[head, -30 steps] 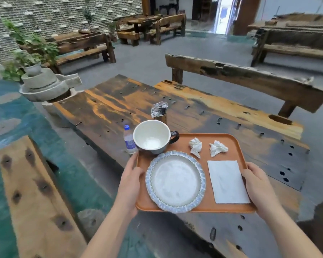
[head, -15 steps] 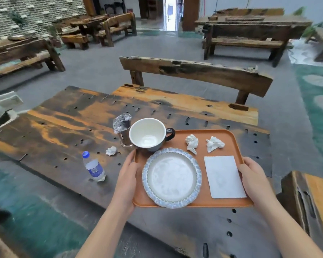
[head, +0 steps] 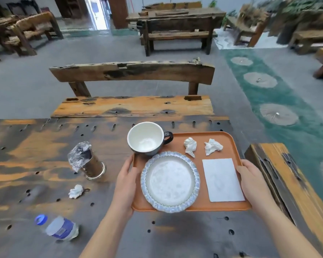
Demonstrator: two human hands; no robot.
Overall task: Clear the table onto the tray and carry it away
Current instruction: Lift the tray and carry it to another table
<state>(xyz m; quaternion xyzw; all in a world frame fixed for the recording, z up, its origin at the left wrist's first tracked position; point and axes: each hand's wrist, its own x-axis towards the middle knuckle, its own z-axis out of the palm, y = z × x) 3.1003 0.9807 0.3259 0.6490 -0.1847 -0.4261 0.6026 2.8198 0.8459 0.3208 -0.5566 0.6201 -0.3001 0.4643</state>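
— What's changed on your feed?

— I've swung the view round to the right over the last second; the orange plastic tray [head: 218, 135] sits in the same grip, over the dark, hole-pocked wooden table [head: 35, 146]. My left hand [head: 126, 185] curls round its left rim, my right hand [head: 254, 185] round the right rim.

— What's loaded?

— A white mug with a dark handle [head: 145, 138], a blue-rimmed scalloped plate [head: 170, 181], two crumpled tissues [head: 190, 146], a flat white napkin [head: 222, 179].

— Cleared, then?

— Not by my reckoning. The turn brought a loose tissue wad [head: 76, 191] into sight, beside a metal cup stuffed with plastic wrap [head: 88, 161] and a small blue-capped water bottle [head: 57, 229]. Carrying off now leaves those behind.
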